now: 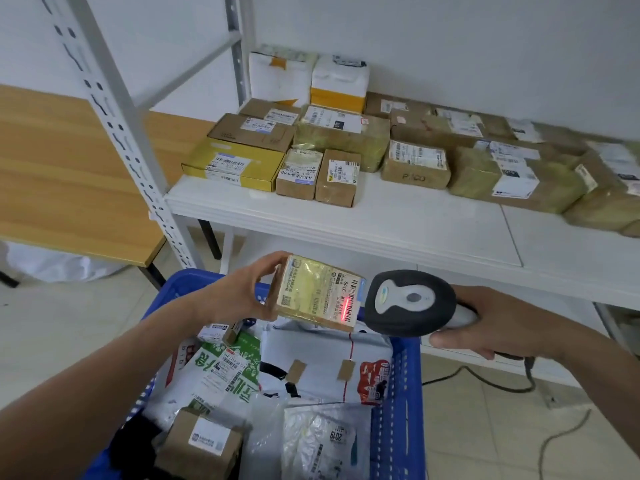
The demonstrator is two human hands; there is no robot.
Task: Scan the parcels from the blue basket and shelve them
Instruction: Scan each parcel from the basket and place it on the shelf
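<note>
Left hand [239,292] pinches box [315,294] label-up above basket [398,393], so scanner [410,303], gripped in right hand [498,323], lays its red line across the barcode.

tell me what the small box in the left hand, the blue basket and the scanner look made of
Small brown box in the left hand: likely cardboard, wrapped in glossy yellowish tape that glints.
Blue slotted basket: probably rigid moulded plastic, even colour.
Dark handheld scanner in the right hand: matte, possibly rubbery shell with smooth pale plastic inset.
</note>
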